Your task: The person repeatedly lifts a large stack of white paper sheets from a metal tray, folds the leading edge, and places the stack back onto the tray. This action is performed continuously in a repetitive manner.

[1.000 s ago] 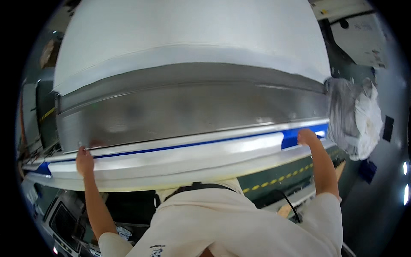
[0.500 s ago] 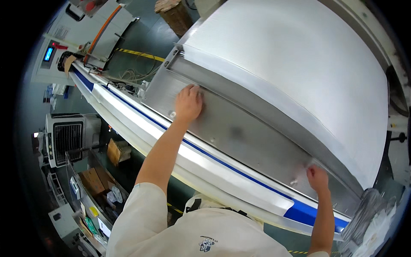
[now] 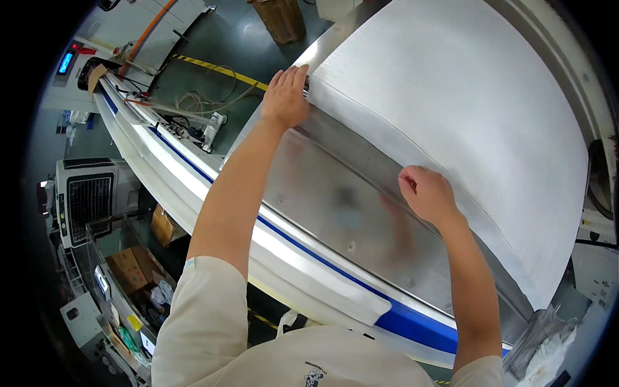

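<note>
A large white sheet (image 3: pixel 451 97), perhaps fabric or film, lies curved over the machine, its near edge hanging along a bare metal plate (image 3: pixel 316 187). My left hand (image 3: pixel 285 97) rests at the plate's far left corner, beside the sheet's corner. Its fingers are stretched out over a metal edge, and what lies beneath them is hidden. My right hand (image 3: pixel 427 193) is over the sheet's near edge, around its middle. Those fingers are curled into a loose fist with nothing visible in them. Whether this hand touches the sheet I cannot tell.
A long white rail with a blue strip (image 3: pixel 412 322) runs between my body and the plate. Crumpled clear plastic (image 3: pixel 541 342) hangs at the right end. Cables (image 3: pixel 200 97) lie on the floor at left, near a brown block (image 3: pixel 278 19). An air cooler (image 3: pixel 90 200) stands further left.
My left hand has moved from the metal plate up to its far corner. My right hand has moved left and away from me, to the sheet's edge. The view has shifted slightly.
</note>
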{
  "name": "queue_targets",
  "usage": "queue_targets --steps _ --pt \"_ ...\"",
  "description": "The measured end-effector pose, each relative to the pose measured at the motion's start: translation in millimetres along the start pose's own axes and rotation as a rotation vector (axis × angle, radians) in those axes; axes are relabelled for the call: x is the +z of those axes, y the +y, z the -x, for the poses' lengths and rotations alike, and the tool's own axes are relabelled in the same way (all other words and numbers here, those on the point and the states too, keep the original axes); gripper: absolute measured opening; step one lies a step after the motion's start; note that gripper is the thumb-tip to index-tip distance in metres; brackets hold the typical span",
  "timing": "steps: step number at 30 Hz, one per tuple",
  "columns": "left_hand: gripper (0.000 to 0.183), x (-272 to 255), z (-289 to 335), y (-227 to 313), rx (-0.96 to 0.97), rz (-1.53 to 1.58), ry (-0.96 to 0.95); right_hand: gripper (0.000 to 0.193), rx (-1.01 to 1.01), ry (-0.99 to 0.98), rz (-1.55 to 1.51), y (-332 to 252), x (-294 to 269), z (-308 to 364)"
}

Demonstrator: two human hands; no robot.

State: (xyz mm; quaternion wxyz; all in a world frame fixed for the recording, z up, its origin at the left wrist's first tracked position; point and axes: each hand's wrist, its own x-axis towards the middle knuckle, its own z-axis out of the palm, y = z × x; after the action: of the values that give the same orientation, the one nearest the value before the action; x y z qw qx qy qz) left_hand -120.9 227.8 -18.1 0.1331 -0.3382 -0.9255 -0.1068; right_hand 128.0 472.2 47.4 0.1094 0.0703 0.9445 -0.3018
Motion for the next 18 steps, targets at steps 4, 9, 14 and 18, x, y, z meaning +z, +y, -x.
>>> queue_targets --steps 4,9,14,18 --pt "0.051 -9.7 5.4 -4.1 0.055 -0.009 -0.028 0.014 -0.01 0.098 -0.004 -6.1 1.6 -21.7" --pt "0.044 -28.5 10.2 -10.4 0.119 -0.078 -0.107 0.018 -0.079 0.313 -0.056 -17.8 14.7 -40.7" --pt "0.044 -46.8 -15.2 -2.4 0.17 -0.108 -0.387 0.025 0.058 0.376 0.068 -4.8 29.6 -37.1" --pt "0.045 -43.0 -31.2 0.7 0.262 -0.301 -0.617 0.041 0.333 0.237 0.113 37.7 14.9 -2.3"
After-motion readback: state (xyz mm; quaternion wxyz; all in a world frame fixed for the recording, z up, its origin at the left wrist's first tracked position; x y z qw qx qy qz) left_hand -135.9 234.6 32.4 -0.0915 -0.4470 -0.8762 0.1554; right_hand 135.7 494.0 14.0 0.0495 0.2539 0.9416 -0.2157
